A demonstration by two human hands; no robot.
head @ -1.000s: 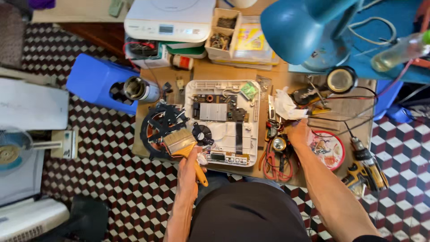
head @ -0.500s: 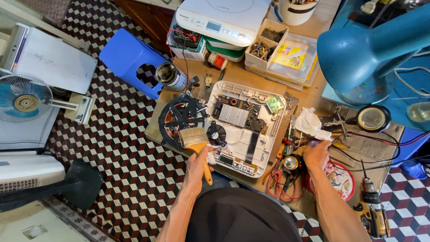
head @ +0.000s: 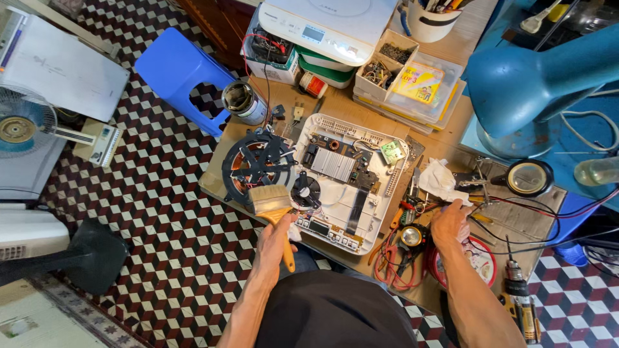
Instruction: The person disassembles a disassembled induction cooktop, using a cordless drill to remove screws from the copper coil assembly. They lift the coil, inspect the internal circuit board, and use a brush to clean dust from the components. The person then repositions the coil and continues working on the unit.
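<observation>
My left hand (head: 276, 240) grips the yellow handle of a wide paintbrush (head: 271, 201), whose bristles rest beside the black round coil (head: 256, 165) at the near left corner of an opened white appliance case (head: 348, 177) with its circuit board and small fan (head: 304, 189) exposed. My right hand (head: 449, 223) rests on the wooden table among tools, fingers bent over something I cannot make out, next to a crumpled white cloth (head: 442, 180) and a small round lamp (head: 411, 236).
A blue stool (head: 180, 74) and a metal can (head: 243, 102) sit at the left. Behind are a white cooker (head: 325, 26), boxes of small parts (head: 383, 64), a blue lamp shade (head: 538, 84), a magnifier (head: 529, 177). A drill (head: 519, 296), red wires (head: 394, 267).
The view has swung further left and down, showing more checkered floor and a fan. The brush has stayed by the coil. My right hand has shifted slightly beside the white cloth.
</observation>
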